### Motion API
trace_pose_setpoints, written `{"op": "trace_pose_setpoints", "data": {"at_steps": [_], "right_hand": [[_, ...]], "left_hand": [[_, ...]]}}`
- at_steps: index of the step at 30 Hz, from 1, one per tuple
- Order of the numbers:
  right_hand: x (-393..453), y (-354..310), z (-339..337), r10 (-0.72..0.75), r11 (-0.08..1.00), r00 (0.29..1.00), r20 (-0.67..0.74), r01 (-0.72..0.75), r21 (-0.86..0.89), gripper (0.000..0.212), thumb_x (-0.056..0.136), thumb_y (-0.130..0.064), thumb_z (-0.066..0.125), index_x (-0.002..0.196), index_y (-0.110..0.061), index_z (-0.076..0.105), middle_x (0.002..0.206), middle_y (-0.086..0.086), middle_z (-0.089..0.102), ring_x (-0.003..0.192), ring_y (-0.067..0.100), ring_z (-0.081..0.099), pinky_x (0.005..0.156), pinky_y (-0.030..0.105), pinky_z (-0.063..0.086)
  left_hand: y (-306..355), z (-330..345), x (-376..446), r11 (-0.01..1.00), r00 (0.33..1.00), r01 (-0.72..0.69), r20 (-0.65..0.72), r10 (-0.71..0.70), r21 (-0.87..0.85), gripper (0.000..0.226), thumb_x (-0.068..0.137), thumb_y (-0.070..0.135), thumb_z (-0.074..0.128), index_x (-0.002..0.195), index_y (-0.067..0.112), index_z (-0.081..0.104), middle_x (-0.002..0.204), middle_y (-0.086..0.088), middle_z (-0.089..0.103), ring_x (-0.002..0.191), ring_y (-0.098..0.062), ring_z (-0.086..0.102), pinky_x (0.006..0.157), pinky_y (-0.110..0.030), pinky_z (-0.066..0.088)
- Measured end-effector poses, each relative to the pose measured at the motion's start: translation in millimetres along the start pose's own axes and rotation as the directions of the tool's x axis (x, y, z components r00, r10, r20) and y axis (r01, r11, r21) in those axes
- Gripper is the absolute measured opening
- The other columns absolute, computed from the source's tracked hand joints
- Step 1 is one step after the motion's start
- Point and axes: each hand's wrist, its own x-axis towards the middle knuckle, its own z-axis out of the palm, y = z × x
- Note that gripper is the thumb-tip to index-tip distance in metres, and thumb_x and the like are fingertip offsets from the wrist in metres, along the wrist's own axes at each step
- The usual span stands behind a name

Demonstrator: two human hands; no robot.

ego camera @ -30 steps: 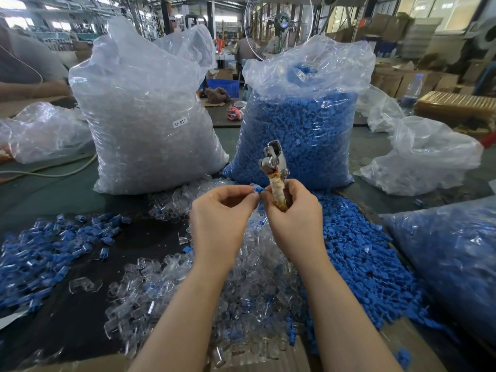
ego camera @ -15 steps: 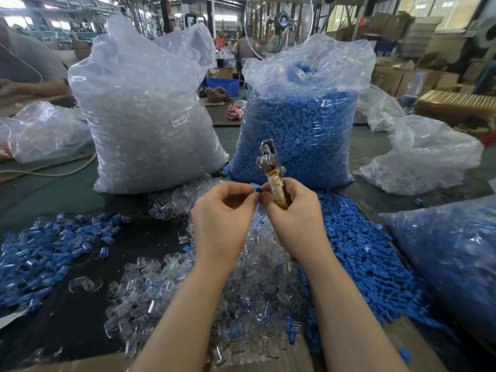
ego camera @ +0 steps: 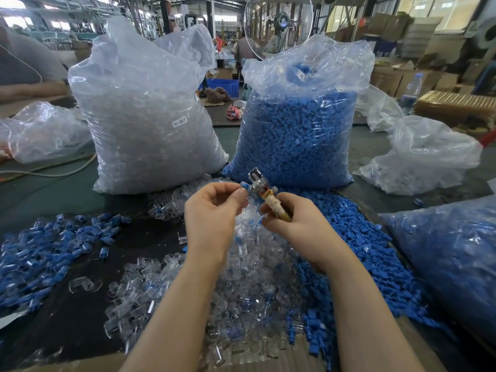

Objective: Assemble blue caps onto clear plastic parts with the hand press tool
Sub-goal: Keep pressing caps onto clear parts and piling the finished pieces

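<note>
Head view: warehouse worktable (ego camera: 61,189) strewn with parts. Left hand (ego camera: 212,210) pinches a blue-capped piece (ego camera: 243,185); right hand (ego camera: 295,218) grips the press tool (ego camera: 268,196).

Illumination is bright, diffuse daylight entering through the windows (ego camera: 440,12) at the upper right and upper left of the hall, where the panes are overexposed. Specular glare appears on the clear plastic bags (ego camera: 150,108), while shadows on the dark worktop (ego camera: 61,326) are soft and faint. Wide-angle distortion bends and stretches the frame edges; the centre is sharp, and the distant background is slightly soft.
</note>
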Motion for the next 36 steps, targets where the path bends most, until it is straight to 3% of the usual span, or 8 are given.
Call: {"op": "trace_pose_setpoints", "data": {"at_steps": [7,15,20,28,33,36], "right_hand": [[-1,-3,1,0.010,0.999,0.996,0.090,-0.005,-0.048,0.012,0.084,-0.012,0.067,0.095,-0.018,0.066,0.080,-0.008,0.066,0.071,0.011,0.059,0.068,0.035,0.049],[-1,-2,0,-0.012,0.996,0.991,0.132,0.023,-0.082,0.015,0.086,-0.008,0.063,0.096,-0.019,0.064,0.069,-0.026,0.061,0.059,-0.003,0.051,0.055,0.012,0.039],[-2,-2,2,-0.017,0.993,0.991,0.131,0.032,-0.117,0.020,0.085,-0.007,0.060,0.092,-0.025,0.062,0.068,-0.011,0.056,0.056,0.006,0.046,0.053,0.021,0.038],[0,2,6,-0.018,0.982,0.995,0.097,0.036,-0.186,0.023,0.080,-0.005,0.053,0.085,-0.025,0.061,0.054,-0.020,0.053,0.046,0.003,0.041,0.047,0.020,0.032],[0,2,5,-0.001,0.978,0.993,0.122,0.027,-0.208,0.020,0.082,-0.008,0.053,0.086,-0.026,0.060,0.057,-0.019,0.055,0.048,0.002,0.044,0.049,0.022,0.032],[1,2,5,0.000,0.968,0.994,0.110,0.027,-0.250,0.013,0.083,-0.012,0.055,0.090,-0.022,0.059,0.069,-0.009,0.059,0.058,0.007,0.050,0.053,0.029,0.039]], "left_hand": [[1,-5,3,0.999,0.999,0.029,0.028,-0.028,-0.043,0.011,0.086,-0.001,0.069,0.081,0.009,0.069,0.065,0.001,0.068,0.058,-0.003,0.064,0.060,-0.015,0.053],[1,-9,4,0.994,0.995,0.060,0.091,-0.052,-0.086,0.009,0.085,-0.001,0.068,0.084,0.007,0.069,0.066,0.001,0.070,0.060,-0.005,0.064,0.061,-0.016,0.053],[1,-9,6,0.986,0.990,0.102,0.111,-0.087,-0.130,0.007,0.085,0.000,0.068,0.085,0.006,0.069,0.070,-0.001,0.071,0.061,-0.007,0.064,0.062,-0.017,0.054],[-1,-12,7,0.987,0.987,0.116,0.124,-0.102,-0.112,0.005,0.084,0.001,0.069,0.085,0.005,0.069,0.072,-0.002,0.071,0.065,-0.009,0.065,0.063,-0.018,0.054],[-3,-12,9,0.985,0.982,0.151,0.128,-0.140,-0.082,0.003,0.085,0.003,0.070,0.086,0.006,0.070,0.072,-0.002,0.072,0.066,-0.009,0.066,0.062,-0.018,0.054],[-5,-14,12,0.971,0.975,0.211,0.097,-0.200,-0.111,0.004,0.087,0.004,0.067,0.087,0.007,0.069,0.073,-0.002,0.074,0.067,-0.008,0.069,0.060,-0.016,0.054]]}}
